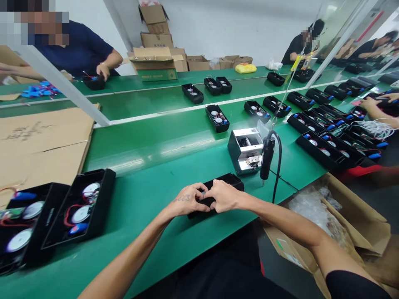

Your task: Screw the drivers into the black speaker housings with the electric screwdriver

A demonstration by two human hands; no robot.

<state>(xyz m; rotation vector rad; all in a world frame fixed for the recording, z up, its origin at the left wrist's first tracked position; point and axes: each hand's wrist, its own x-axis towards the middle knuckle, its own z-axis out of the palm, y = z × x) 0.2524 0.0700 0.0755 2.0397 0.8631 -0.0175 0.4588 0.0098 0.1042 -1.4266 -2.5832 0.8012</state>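
A black speaker casing lies at the bench's near edge, below and in front of me. My left hand reaches over its left part, with thumb and fingers curled together inside it. My right hand is bent over the middle of the casing, its fingertips closed close beside those of the left. What the fingertips pinch is mostly hidden by the hands. Just behind the casing stands a metal-and-black screw feeder. A black electric screwdriver hangs upright to the right of it, its tip pointing down.
Two open casings with speakers and wiring sit at left, near flat cardboard. More casings crowd the right side. A green conveyor runs behind. An open carton with plastic wrap stands at lower right. Several co-workers sit along the line.
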